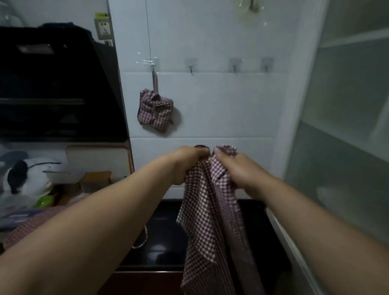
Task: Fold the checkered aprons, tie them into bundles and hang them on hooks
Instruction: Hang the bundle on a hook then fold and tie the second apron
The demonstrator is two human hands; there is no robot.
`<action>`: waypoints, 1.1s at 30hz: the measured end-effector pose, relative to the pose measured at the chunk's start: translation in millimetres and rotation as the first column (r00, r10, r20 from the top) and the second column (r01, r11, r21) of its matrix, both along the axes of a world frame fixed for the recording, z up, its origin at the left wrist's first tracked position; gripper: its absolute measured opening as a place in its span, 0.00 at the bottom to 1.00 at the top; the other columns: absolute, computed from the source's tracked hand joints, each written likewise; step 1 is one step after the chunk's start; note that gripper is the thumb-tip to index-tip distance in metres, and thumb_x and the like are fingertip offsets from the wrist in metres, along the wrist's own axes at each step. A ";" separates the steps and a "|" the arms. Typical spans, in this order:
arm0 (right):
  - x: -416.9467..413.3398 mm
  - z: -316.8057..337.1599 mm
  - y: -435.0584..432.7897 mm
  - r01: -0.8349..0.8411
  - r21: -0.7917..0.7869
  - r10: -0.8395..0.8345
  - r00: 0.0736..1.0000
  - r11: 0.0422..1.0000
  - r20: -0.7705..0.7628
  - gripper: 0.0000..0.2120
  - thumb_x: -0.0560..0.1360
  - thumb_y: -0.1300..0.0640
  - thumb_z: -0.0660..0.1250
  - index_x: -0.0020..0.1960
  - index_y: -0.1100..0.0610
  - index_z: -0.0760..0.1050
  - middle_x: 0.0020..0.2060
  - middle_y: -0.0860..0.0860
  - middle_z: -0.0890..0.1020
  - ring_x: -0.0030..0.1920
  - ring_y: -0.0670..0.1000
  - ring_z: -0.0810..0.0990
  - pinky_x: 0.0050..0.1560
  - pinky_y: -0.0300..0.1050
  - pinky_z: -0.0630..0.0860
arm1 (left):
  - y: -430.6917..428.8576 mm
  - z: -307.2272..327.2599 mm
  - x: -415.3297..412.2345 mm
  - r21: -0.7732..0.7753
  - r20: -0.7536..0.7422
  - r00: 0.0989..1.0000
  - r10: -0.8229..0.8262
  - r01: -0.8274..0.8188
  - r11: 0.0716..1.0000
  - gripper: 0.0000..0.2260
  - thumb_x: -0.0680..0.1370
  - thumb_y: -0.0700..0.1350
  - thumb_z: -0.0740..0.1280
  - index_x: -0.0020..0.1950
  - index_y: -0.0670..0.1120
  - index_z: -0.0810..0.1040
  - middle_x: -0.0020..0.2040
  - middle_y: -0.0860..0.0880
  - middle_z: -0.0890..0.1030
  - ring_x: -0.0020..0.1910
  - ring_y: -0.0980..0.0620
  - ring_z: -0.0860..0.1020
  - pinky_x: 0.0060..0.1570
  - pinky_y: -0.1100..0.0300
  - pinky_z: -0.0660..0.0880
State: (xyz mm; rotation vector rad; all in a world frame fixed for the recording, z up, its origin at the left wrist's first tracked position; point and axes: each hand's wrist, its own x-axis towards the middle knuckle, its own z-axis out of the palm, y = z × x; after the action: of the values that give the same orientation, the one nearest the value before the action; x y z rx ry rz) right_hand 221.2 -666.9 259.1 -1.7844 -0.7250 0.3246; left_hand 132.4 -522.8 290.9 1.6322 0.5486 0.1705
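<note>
While the checkered apron (208, 216) hangs down in front of the dark worktop (163, 233), both hands are clenched at its top edge. The left hand (185, 164) grips a fistful of cloth and the right hand (235, 169) grips another fistful just beside it, knuckles nearly touching. The rest of the apron drapes straight down in loose folds between the forearms. On the white tiled wall (220, 103) behind, a tied bundle (154, 111) of the same checkered fabric hangs by its strap from the leftmost hook (152, 64), with three more hooks (191, 65) in a row to its right. Over on the left of the worktop there's a second apron (30, 226) lying down, partly hidden by the left arm. Black range hood (44, 89) up on the far left.
</note>
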 end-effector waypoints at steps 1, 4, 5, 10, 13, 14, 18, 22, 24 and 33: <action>-5.4 -8.1 11.9 -0.036 0.033 0.039 0.995 0.999 -0.097 0.31 0.75 0.30 0.65 0.63 0.54 0.82 0.55 0.51 0.87 0.58 0.53 0.85 0.67 0.58 0.77 | 0.1 -0.4 2.2 0.137 0.010 0.998 -0.060 0.058 0.989 0.11 0.81 0.48 0.69 0.54 0.40 0.84 0.48 0.43 0.87 0.46 0.45 0.86 0.54 0.48 0.83; -5.0 -23.0 33.7 -0.006 0.130 0.060 0.908 0.992 -0.415 0.39 0.69 0.26 0.65 0.71 0.49 0.76 0.60 0.53 0.85 0.60 0.56 0.85 0.65 0.63 0.78 | 3.1 -6.7 -0.2 0.462 0.014 0.976 -0.219 0.188 0.867 0.10 0.81 0.41 0.68 0.60 0.43 0.85 0.54 0.46 0.87 0.54 0.49 0.86 0.57 0.54 0.82; -4.1 -25.2 38.1 0.011 0.108 0.040 0.884 0.994 -0.466 0.38 0.70 0.25 0.66 0.71 0.50 0.76 0.61 0.54 0.85 0.60 0.57 0.84 0.62 0.61 0.80 | 3.7 -8.5 -5.1 0.506 -0.002 0.963 -0.269 0.233 0.830 0.12 0.80 0.38 0.67 0.62 0.43 0.84 0.57 0.46 0.86 0.55 0.51 0.84 0.55 0.59 0.81; -0.7 -39.9 63.8 0.262 0.172 -0.122 0.815 0.950 -0.567 0.20 0.82 0.46 0.67 0.61 0.63 0.81 0.50 0.60 0.87 0.50 0.61 0.86 0.51 0.59 0.82 | 18.2 -38.1 -16.4 0.551 0.159 0.946 -0.282 0.152 0.821 0.25 0.79 0.37 0.71 0.76 0.46 0.72 0.52 0.50 0.82 0.46 0.57 0.79 0.42 0.74 0.72; 3.1 -40.5 73.6 0.390 0.211 -0.220 0.804 0.896 -0.552 0.13 0.79 0.54 0.67 0.54 0.65 0.80 0.50 0.63 0.86 0.50 0.62 0.86 0.57 0.65 0.82 | 38.2 -69.5 -24.4 0.428 0.114 0.949 -0.293 0.219 0.877 0.21 0.79 0.45 0.74 0.69 0.49 0.73 0.52 0.48 0.83 0.49 0.54 0.83 0.50 0.61 0.81; 5.5 -40.0 74.1 0.415 0.209 -0.250 0.804 0.885 -0.539 0.13 0.77 0.54 0.68 0.52 0.64 0.80 0.50 0.62 0.86 0.50 0.62 0.86 0.58 0.65 0.82 | 48.1 -81.3 -27.4 0.432 0.045 0.941 -0.335 0.284 0.856 0.18 0.78 0.48 0.74 0.66 0.49 0.77 0.55 0.50 0.85 0.54 0.52 0.84 0.57 0.54 0.81; 21.0 -47.7 69.5 0.432 0.139 -0.321 0.817 0.891 -0.479 0.17 0.71 0.51 0.69 0.51 0.65 0.81 0.47 0.59 0.87 0.49 0.61 0.87 0.57 0.61 0.83 | 92.2 -105.7 -45.9 0.150 0.067 0.949 -0.309 0.297 0.943 0.09 0.82 0.47 0.72 0.61 0.48 0.84 0.57 0.50 0.87 0.57 0.52 0.85 0.58 0.57 0.79; 12.3 -73.3 54.8 0.356 -0.037 -0.344 0.866 0.934 -0.363 0.17 0.80 0.48 0.69 0.53 0.64 0.81 0.48 0.57 0.87 0.49 0.58 0.85 0.55 0.51 0.81 | 101.9 -108.9 -41.9 -0.032 0.159 0.978 -0.132 0.139 0.990 0.06 0.83 0.45 0.69 0.50 0.42 0.79 0.48 0.43 0.86 0.47 0.45 0.83 0.45 0.58 0.77; 1.3 -91.0 47.1 0.319 -0.069 -0.325 0.900 0.945 -0.292 0.23 0.79 0.43 0.70 0.57 0.63 0.83 0.52 0.54 0.87 0.52 0.56 0.86 0.60 0.50 0.81 | 89.0 -111.7 -36.9 -0.074 0.162 0.983 -0.087 0.100 0.992 0.07 0.84 0.44 0.67 0.49 0.42 0.79 0.46 0.42 0.84 0.45 0.45 0.81 0.43 0.58 0.76; -46.2 -127.3 22.8 0.139 0.188 -0.009 0.827 0.972 -0.562 0.16 0.78 0.58 0.59 0.46 0.59 0.86 0.49 0.60 0.87 0.50 0.58 0.85 0.58 0.55 0.78 | 28.5 -144.0 -34.0 -0.379 0.086 0.989 0.122 -0.080 0.922 0.06 0.80 0.39 0.65 0.43 0.42 0.79 0.39 0.40 0.79 0.36 0.46 0.78 0.36 0.57 0.70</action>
State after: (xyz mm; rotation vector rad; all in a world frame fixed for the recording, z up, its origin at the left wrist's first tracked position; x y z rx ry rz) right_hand 174.9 -644.0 131.8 -1.3943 -0.2546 0.6551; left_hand 98.4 -494.2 146.9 1.2152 0.5454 0.2152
